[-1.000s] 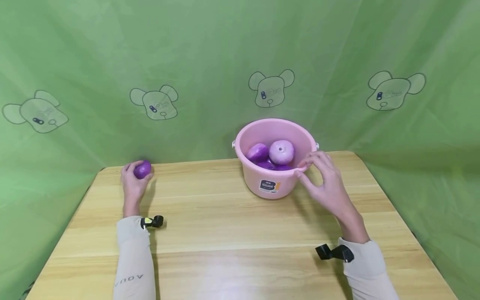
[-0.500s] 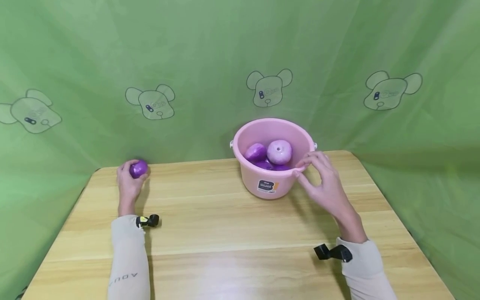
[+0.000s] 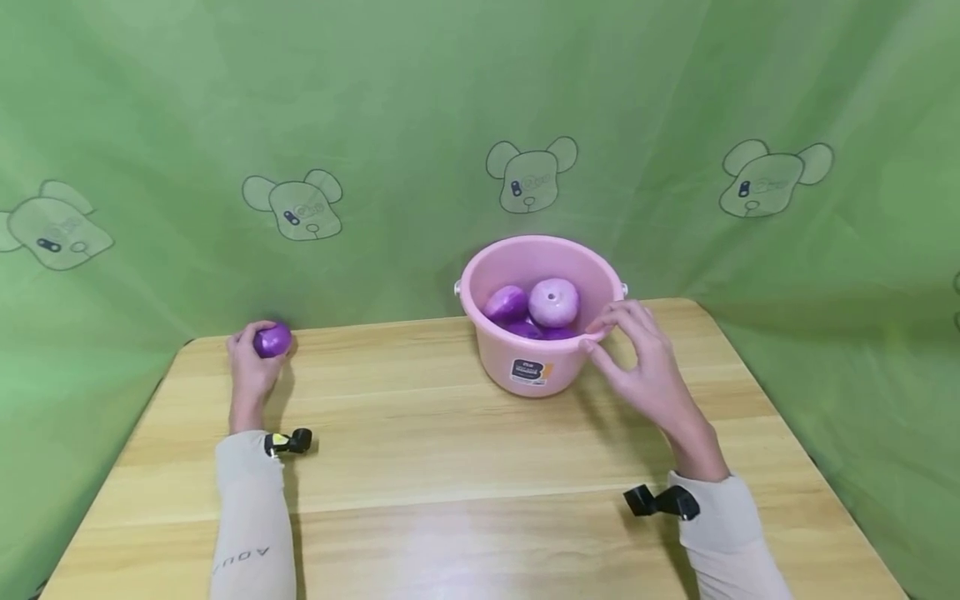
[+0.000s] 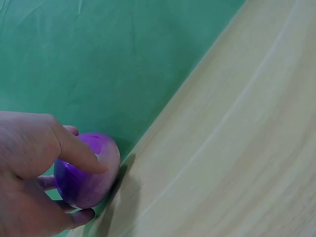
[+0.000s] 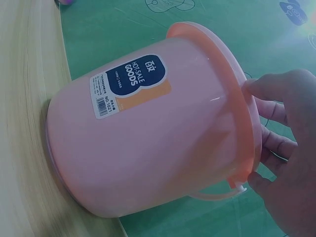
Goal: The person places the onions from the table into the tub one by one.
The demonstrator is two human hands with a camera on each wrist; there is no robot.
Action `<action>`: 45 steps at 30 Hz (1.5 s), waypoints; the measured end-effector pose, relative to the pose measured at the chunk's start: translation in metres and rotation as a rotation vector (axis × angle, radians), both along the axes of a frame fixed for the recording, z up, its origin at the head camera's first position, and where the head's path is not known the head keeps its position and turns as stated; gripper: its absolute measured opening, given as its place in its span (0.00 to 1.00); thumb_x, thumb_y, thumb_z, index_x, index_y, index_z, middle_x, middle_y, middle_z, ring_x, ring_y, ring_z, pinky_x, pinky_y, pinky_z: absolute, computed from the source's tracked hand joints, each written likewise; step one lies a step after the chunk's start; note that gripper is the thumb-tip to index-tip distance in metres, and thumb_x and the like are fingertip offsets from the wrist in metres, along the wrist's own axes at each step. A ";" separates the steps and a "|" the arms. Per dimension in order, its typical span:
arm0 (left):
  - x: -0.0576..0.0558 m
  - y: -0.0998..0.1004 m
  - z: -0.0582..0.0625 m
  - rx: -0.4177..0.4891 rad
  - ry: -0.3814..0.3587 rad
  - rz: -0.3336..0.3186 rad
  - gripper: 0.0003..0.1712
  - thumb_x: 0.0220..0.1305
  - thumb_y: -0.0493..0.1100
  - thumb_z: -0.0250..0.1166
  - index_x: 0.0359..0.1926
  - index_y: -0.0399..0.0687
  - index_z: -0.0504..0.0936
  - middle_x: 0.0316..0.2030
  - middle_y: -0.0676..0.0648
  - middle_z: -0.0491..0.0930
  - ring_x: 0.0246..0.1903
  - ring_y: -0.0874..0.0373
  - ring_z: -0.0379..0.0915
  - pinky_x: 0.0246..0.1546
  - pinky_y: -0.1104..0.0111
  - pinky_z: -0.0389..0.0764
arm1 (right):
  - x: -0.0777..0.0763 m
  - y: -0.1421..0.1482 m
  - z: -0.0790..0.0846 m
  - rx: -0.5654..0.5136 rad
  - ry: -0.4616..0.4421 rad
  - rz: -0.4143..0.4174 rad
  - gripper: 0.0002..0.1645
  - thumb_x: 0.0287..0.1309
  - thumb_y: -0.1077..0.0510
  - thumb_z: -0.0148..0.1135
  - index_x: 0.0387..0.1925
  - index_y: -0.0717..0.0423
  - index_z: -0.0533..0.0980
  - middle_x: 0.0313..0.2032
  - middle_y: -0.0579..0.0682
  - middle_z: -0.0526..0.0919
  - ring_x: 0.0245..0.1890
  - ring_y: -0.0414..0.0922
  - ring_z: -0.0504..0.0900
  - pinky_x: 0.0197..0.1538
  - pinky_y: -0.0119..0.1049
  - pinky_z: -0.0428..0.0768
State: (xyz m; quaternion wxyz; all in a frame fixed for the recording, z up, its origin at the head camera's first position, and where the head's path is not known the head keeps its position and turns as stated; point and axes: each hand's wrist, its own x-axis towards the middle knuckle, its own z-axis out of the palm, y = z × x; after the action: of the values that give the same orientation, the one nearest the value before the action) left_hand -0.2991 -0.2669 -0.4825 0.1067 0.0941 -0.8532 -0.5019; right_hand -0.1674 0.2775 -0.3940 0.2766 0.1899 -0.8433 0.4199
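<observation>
At the table's far left edge my left hand (image 3: 252,367) holds a glossy purple onion (image 3: 273,340), thumb and fingers curled around it. The left wrist view shows the onion (image 4: 96,180), purple on one side and pale pink on the other, low by the table edge. My right hand (image 3: 651,367) pinches the rim of a pink bucket (image 3: 491,350), thumb outside and fingers over the edge. Upright on the table, the bucket contains several purple onions, among them a paler one (image 3: 553,303) on top. In the right wrist view, fingertips grip the bucket's rim (image 5: 232,106).
The bucket stands near the back edge of the wooden table (image 3: 420,433). A green curtain (image 3: 405,167) with bear-head drawings hangs behind and on both sides. The bucket's handle (image 5: 217,196) hangs down by its side.
The head view has turned slightly right, so everything sits a little further left in it. Both hands keep their hold on the onion and the bucket rim.
</observation>
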 end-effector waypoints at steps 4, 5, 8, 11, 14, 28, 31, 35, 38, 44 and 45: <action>0.001 -0.004 0.000 0.007 -0.005 0.004 0.39 0.57 0.22 0.66 0.70 0.39 0.69 0.73 0.28 0.47 0.71 0.25 0.49 0.71 0.34 0.55 | -0.002 -0.002 0.002 0.006 0.005 0.007 0.13 0.55 0.68 0.74 0.41 0.56 0.81 0.46 0.50 0.80 0.57 0.48 0.72 0.71 0.57 0.64; 0.000 -0.004 0.000 0.006 -0.004 0.004 0.38 0.57 0.23 0.67 0.69 0.38 0.69 0.73 0.28 0.47 0.71 0.25 0.49 0.71 0.34 0.55 | -0.002 -0.002 0.002 0.006 0.006 0.008 0.13 0.55 0.68 0.74 0.40 0.55 0.81 0.46 0.50 0.80 0.57 0.48 0.72 0.71 0.57 0.64; 0.001 -0.005 0.000 0.002 0.006 0.005 0.36 0.57 0.24 0.69 0.67 0.38 0.71 0.74 0.28 0.47 0.71 0.25 0.50 0.70 0.33 0.56 | -0.002 -0.003 0.002 0.004 0.007 0.010 0.13 0.55 0.68 0.74 0.40 0.56 0.81 0.47 0.51 0.80 0.57 0.48 0.72 0.71 0.58 0.64; 0.001 -0.005 0.000 -0.011 0.017 0.006 0.33 0.57 0.24 0.69 0.64 0.37 0.72 0.73 0.28 0.49 0.70 0.25 0.51 0.70 0.33 0.56 | -0.002 -0.003 0.001 0.005 0.007 0.011 0.13 0.55 0.68 0.74 0.41 0.56 0.81 0.47 0.52 0.80 0.58 0.49 0.72 0.72 0.58 0.63; 0.003 -0.004 0.000 -0.028 0.019 0.009 0.32 0.57 0.24 0.68 0.63 0.36 0.73 0.72 0.27 0.50 0.70 0.25 0.52 0.69 0.32 0.57 | -0.002 -0.003 0.000 0.008 0.005 0.013 0.13 0.55 0.69 0.74 0.40 0.57 0.81 0.47 0.51 0.80 0.57 0.49 0.72 0.72 0.59 0.63; 0.005 -0.002 0.000 -0.027 -0.019 -0.016 0.34 0.56 0.26 0.68 0.65 0.36 0.71 0.71 0.26 0.49 0.68 0.25 0.55 0.67 0.33 0.62 | 0.000 -0.001 -0.003 0.012 0.000 0.000 0.12 0.56 0.68 0.73 0.41 0.58 0.81 0.48 0.54 0.80 0.59 0.50 0.71 0.71 0.59 0.64; 0.005 -0.001 0.002 -0.026 -0.011 -0.022 0.34 0.56 0.26 0.68 0.65 0.36 0.71 0.71 0.25 0.50 0.67 0.25 0.56 0.67 0.33 0.63 | 0.000 -0.001 -0.003 0.008 -0.001 -0.001 0.12 0.56 0.68 0.73 0.41 0.58 0.81 0.48 0.55 0.80 0.59 0.50 0.71 0.72 0.60 0.63; 0.006 0.002 0.005 -0.027 -0.001 -0.017 0.35 0.55 0.26 0.68 0.65 0.37 0.72 0.70 0.25 0.51 0.66 0.25 0.57 0.66 0.33 0.64 | 0.001 -0.001 -0.002 0.005 -0.004 -0.001 0.12 0.56 0.67 0.73 0.41 0.57 0.81 0.48 0.55 0.80 0.59 0.49 0.71 0.72 0.60 0.63; 0.006 0.003 0.007 -0.025 0.005 -0.004 0.35 0.54 0.27 0.69 0.65 0.39 0.72 0.70 0.26 0.51 0.66 0.26 0.58 0.66 0.34 0.65 | 0.001 -0.001 -0.002 0.008 -0.005 -0.003 0.12 0.56 0.67 0.73 0.41 0.57 0.81 0.48 0.54 0.80 0.59 0.49 0.71 0.72 0.59 0.63; 0.007 0.004 0.011 -0.013 0.027 0.012 0.35 0.54 0.28 0.70 0.64 0.39 0.73 0.70 0.28 0.51 0.67 0.27 0.58 0.66 0.35 0.66 | 0.000 0.000 -0.002 0.008 0.002 -0.003 0.12 0.56 0.68 0.73 0.41 0.57 0.81 0.47 0.52 0.80 0.59 0.49 0.71 0.72 0.59 0.63; 0.008 0.004 0.012 -0.016 0.033 0.016 0.35 0.54 0.28 0.70 0.64 0.40 0.73 0.71 0.28 0.51 0.67 0.27 0.58 0.66 0.35 0.66 | 0.000 0.000 -0.002 0.009 0.002 -0.004 0.12 0.56 0.68 0.73 0.41 0.57 0.81 0.47 0.53 0.80 0.58 0.49 0.71 0.72 0.59 0.63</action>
State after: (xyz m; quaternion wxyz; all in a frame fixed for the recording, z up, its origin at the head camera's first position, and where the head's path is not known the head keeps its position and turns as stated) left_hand -0.2915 -0.2632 -0.4701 0.1255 0.0921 -0.8544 -0.4957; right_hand -0.1678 0.2771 -0.3957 0.2775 0.1899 -0.8451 0.4155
